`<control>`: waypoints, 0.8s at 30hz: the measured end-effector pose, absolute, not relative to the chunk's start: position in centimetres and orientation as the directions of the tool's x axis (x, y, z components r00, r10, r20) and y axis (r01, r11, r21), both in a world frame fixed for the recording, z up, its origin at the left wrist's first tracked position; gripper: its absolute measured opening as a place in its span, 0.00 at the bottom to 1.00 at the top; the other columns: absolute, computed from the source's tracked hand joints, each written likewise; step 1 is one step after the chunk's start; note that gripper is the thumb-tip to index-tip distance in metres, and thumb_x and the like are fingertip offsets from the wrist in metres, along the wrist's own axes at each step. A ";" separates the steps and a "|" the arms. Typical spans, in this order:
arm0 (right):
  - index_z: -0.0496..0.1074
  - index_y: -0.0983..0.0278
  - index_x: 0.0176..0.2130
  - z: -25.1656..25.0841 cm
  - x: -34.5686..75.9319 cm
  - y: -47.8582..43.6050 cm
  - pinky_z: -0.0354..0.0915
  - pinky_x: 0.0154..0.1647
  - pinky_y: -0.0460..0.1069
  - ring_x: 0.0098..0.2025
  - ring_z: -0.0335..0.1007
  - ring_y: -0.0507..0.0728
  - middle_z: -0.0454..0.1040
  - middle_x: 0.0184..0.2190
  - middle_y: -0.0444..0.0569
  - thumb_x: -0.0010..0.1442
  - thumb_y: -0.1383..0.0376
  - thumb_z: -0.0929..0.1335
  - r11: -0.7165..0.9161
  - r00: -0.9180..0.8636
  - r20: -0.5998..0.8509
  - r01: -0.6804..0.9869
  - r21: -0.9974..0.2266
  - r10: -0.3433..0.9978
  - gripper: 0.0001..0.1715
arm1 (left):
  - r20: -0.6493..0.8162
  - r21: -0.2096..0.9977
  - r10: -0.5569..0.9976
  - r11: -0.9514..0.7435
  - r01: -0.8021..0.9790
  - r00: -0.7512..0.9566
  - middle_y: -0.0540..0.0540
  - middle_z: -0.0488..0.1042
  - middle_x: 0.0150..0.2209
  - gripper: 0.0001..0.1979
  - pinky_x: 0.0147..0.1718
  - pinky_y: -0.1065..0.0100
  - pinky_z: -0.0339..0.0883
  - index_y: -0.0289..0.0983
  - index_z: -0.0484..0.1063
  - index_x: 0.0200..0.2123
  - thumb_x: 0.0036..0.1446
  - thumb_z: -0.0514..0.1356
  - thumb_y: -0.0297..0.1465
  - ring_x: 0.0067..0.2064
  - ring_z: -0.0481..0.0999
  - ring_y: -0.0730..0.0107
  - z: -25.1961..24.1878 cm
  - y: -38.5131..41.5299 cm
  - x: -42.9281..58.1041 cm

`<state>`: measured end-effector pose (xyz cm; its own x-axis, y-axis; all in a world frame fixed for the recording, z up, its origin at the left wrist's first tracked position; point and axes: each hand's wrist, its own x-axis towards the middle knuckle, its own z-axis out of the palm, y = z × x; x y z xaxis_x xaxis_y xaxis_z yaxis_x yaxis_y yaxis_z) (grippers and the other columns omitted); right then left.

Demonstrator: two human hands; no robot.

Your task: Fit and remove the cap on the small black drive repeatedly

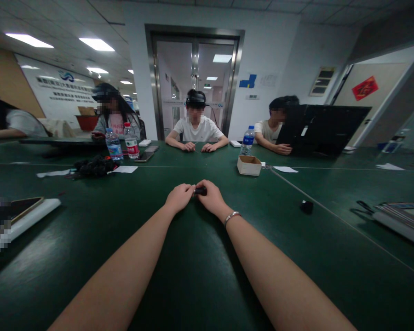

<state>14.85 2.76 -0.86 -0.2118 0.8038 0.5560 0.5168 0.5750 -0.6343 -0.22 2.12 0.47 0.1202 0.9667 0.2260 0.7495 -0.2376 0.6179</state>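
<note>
Both my arms reach forward over the dark green tabletop (pixel 193 280). Between my hands lies a small black cylinder (pixel 200 190) with a silvery end on its left; its exact kind is too small to make out. My right hand (pixel 211 198), with a silver bangle (pixel 232 217) at the wrist, is closed round the black part. The fingertips of my left hand (pixel 180 197) are closed at the silvery end. My fingers cover part of the cylinder.
An open cardboard box (pixel 249 166) stands beyond my right hand, near a water bottle (pixel 247 140). A small black object (pixel 307 207) lies to the right. Bottles (pixel 114 146), a phone (pixel 145 156) and a dark bundle (pixel 94 166) are at left. Several people sit around the table.
</note>
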 end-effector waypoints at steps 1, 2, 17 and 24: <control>0.68 0.63 0.32 -0.9 14.8 2.8 0.61 0.39 0.49 0.36 0.65 0.53 0.69 0.32 0.45 0.44 0.76 0.65 0.579 -0.216 0.558 0.517 -0.631 0.801 0.13 | 0.208 0.613 0.972 -0.217 0.760 0.109 0.46 0.73 0.29 0.25 0.30 0.68 0.57 0.39 0.70 0.24 0.60 0.43 0.47 0.32 0.71 0.65 0.5 2.1 -0.2; 0.67 0.63 0.32 -0.9 14.8 2.8 0.61 0.39 0.49 0.36 0.65 0.53 0.69 0.32 0.45 0.44 0.76 0.65 0.581 -0.217 0.560 0.517 -0.628 0.799 0.13 | 0.192 0.616 0.977 -0.196 0.763 0.096 0.45 0.73 0.28 0.26 0.30 0.68 0.57 0.38 0.69 0.23 0.60 0.41 0.47 0.31 0.71 0.65 0.5 2.1 -0.2; 0.67 0.63 0.32 -0.5 14.9 2.5 0.61 0.39 0.49 0.36 0.65 0.54 0.69 0.32 0.45 0.44 0.76 0.65 0.556 -0.197 0.542 0.517 -0.650 0.817 0.13 | 0.226 0.648 0.966 -0.243 0.722 0.122 0.47 0.74 0.29 0.26 0.28 0.69 0.57 0.39 0.71 0.28 0.58 0.43 0.51 0.31 0.71 0.66 0.4 2.1 -0.3; 0.67 0.63 0.31 -0.6 14.8 2.6 0.61 0.39 0.49 0.36 0.65 0.53 0.69 0.32 0.45 0.44 0.77 0.65 0.572 -0.208 0.552 0.504 -0.647 0.808 0.13 | 0.187 0.636 0.976 -0.204 0.744 0.109 0.46 0.75 0.29 0.30 0.28 0.68 0.56 0.39 0.71 0.25 0.58 0.40 0.52 0.31 0.71 0.65 0.4 2.2 -0.2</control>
